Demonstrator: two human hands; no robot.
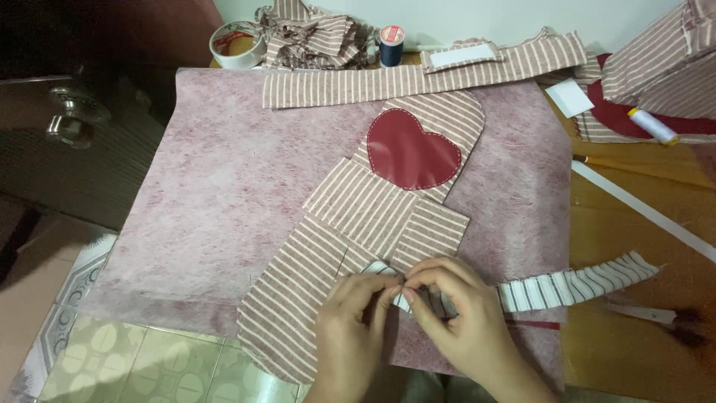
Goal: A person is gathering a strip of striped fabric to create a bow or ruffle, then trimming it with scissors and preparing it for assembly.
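Note:
Both my hands pinch a narrow striped ruffled fabric strip [574,283] at its left end, near the table's front edge. My left hand [350,321] and my right hand [462,313] meet fingertip to fingertip over the strip, which trails off to the right. Under them lie stacked striped fabric pieces [358,224] in dusty pink and white. One piece farther back carries a dark red heart patch [410,149] with white stitching. All of it rests on a mottled pink felt sheet [224,194].
A long striped band [358,86], a heap of striped scraps [313,33], a tape roll [235,45] and a dark blue thread spool [391,45] lie at the back. A white thread spool [652,125] and red cloth sit back right. Tiled floor [112,358] shows left.

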